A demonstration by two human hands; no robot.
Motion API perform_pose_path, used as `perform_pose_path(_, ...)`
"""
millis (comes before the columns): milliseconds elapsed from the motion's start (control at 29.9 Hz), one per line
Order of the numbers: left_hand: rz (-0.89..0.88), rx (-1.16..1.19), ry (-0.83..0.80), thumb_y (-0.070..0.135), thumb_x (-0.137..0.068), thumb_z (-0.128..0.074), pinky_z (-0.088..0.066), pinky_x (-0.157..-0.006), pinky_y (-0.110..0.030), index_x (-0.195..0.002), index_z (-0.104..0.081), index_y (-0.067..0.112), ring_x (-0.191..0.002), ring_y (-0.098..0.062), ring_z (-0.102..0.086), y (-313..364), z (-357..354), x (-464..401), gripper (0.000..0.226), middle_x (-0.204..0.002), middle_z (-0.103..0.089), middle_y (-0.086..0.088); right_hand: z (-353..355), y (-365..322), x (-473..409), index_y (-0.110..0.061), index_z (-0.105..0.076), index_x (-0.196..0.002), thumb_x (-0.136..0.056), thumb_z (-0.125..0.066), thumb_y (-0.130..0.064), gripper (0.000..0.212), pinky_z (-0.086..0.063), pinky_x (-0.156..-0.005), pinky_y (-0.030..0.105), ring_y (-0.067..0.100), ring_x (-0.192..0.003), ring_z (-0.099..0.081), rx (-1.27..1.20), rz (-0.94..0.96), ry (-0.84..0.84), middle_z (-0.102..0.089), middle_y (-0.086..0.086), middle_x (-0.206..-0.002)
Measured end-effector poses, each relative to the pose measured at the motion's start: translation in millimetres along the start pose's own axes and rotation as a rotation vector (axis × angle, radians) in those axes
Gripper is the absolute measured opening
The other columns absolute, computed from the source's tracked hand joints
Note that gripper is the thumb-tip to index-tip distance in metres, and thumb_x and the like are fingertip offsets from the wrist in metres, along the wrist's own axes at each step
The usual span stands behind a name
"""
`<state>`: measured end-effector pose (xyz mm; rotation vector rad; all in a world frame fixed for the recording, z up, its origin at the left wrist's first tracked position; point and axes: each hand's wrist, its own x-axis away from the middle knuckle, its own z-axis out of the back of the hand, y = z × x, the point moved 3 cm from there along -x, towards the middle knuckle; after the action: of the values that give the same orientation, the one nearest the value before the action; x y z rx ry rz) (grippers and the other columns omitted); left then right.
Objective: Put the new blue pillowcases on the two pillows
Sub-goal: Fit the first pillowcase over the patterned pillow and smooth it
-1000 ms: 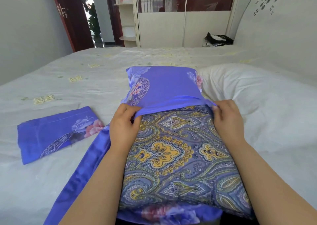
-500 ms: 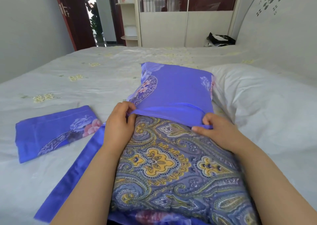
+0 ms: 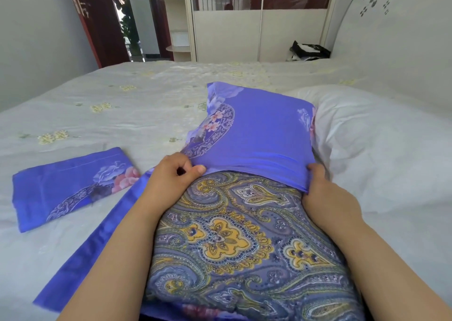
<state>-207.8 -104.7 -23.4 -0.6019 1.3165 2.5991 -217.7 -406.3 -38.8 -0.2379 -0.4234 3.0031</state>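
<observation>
No readable text, label, brand, number or sign shows on anything here.

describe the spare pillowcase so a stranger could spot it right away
On the bed, look left of the left hand. The spare pillowcase lies flat and folded there, with a pink flower at its corner. Unlike the other blue pillowcase, it holds no pillow.

A bed [image 3: 151, 115] under a pale sheet with faint yellow flower motifs carries a paisley pillow [image 3: 234, 242] half sheathed in a blue pillowcase [image 3: 256, 137]. A white pillow [image 3: 381, 144] lies just beside it on the right. A folded pillowcase [image 3: 71, 186] rests flat on the sheet to the left.
</observation>
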Motion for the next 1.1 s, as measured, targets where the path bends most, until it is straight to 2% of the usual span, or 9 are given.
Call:
perform_pose_path(100, 0.109, -0.112, 0.062, 0.068, -0.061, -0.069, -0.037, -0.087, -0.028, -0.081, -0.056, 0.025, -0.105, -0.012, -0.046, -11, 6, 1, 0.048, -0.109, -0.053, -0.003, -5, 15, -7, -0.026, -0.028, -0.139, -0.092, -0.035, -0.037, 0.049, -0.040, -0.087, 0.042, 0.036, -0.111, -0.051, -0.067, -0.106, -0.107, -0.049, 0.018, -0.128)
perform_pose_path(234, 0.565, -0.060, -0.147, 0.057, -0.080, -0.059, -0.032, -0.097, -0.030, -0.140, -0.032, 0.022, -0.127, -0.019, -0.040, -15, 16, 11, 0.075, -0.141, -0.042, -0.001, -4, 14, -16, -0.028, -0.061, -0.103, -0.088, -0.044, -0.062, 0.041, -0.043, -0.081, 0.031, 0.019, -0.091, -0.058, -0.646, -0.187, -0.375, -0.062, -0.003, -0.099)
perform_pose_path(334, 0.508, 0.137, -0.228, 0.038, -0.092, -0.052, -0.032, -0.085, -0.022, -0.120, -0.043, 0.025, -0.114, -0.014, -0.048, 11, 11, 11, 0.033, -0.097, -0.044, 0.030, 3, -4, -24, -0.022, -0.052, -0.072, -0.096, -0.049, -0.039, 0.030, -0.036, -0.060, 0.026, 0.015, -0.068, -0.044, -0.716, -0.052, -0.249, -0.051, -0.006, -0.069)
perform_pose_path(434, 0.415, 0.168, -0.038, 0.022, -0.092, -0.057, -0.036, -0.093, -0.044, -0.119, -0.050, -0.015, -0.091, -0.035, -0.057, 28, 11, 10, 0.046, -0.088, -0.052, -0.036, 18, -20, -36, -0.011, -0.043, -0.065, -0.086, -0.044, -0.033, 0.031, -0.026, -0.052, 0.031, 0.021, -0.066, -0.035, -0.725, 0.069, 0.079, -0.041, 0.002, -0.057)
perform_pose_path(501, 0.310, 0.236, 0.087, 0.016, -0.090, -0.060, -0.043, -0.086, -0.034, -0.116, -0.056, -0.002, -0.069, -0.010, -0.065, 25, 17, 7, 0.032, -0.066, -0.068, -0.012, 29, -29, -45, -0.004, -0.053, -0.079, -0.076, -0.036, -0.033, 0.034, -0.030, -0.056, 0.035, 0.025, -0.067, -0.044, -0.683, 0.163, 0.228, -0.051, 0.008, -0.067)
perform_pose_path(601, 0.224, 0.300, 0.218, 0.015, -0.088, -0.064, -0.041, -0.077, 0.000, -0.125, -0.051, 0.011, -0.098, -0.001, -0.060, 1, 19, -11, 0.040, -0.110, -0.064, 0.003, 44, -38, -72, -0.012, -0.050, -0.081, -0.077, -0.034, -0.038, 0.031, -0.037, -0.061, 0.038, 0.035, -0.073, -0.054, -0.581, 0.281, 0.365, -0.059, 0.020, -0.078)
perform_pose_path(801, 0.288, 0.343, 0.126, 0.009, -0.088, -0.064, -0.044, -0.068, -0.005, -0.095, -0.061, 0.027, -0.079, 0.015, -0.059, -42, -6, -36, 0.020, -0.082, -0.069, 0.027, 5, -23, -152, -0.008, -0.063, -0.119, -0.096, -0.045, -0.026, 0.034, -0.043, -0.087, 0.034, 0.036, -0.113, -0.057, -0.288, 0.124, -0.053, -0.060, 0.023, -0.123)
perform_pose_path(935, 0.607, 0.039, 0.107, 0.056, -0.081, -0.057, -0.040, -0.099, -0.032, -0.127, -0.054, 0.026, -0.118, -0.025, -0.051, -85, -3, -36, 0.055, -0.126, -0.058, -0.006, -46, 0, -142, -0.009, -0.063, -0.115, -0.099, -0.038, -0.038, 0.042, -0.043, -0.088, 0.037, 0.036, -0.111, -0.057, -0.169, -0.070, -0.114, -0.060, 0.021, -0.122)
perform_pose_path(1102, 0.316, -0.453, 0.308, 0.023, -0.081, -0.064, -0.036, -0.096, -0.044, -0.134, -0.048, 0.028, -0.117, -0.036, -0.039, -51, 9, -48, 0.055, -0.131, -0.039, -0.011, -41, 6, -147, -0.007, -0.064, -0.105, -0.098, -0.040, -0.042, 0.043, -0.041, -0.084, 0.036, 0.032, -0.108, -0.058, -0.061, -0.123, -0.102, -0.061, 0.017, -0.117)
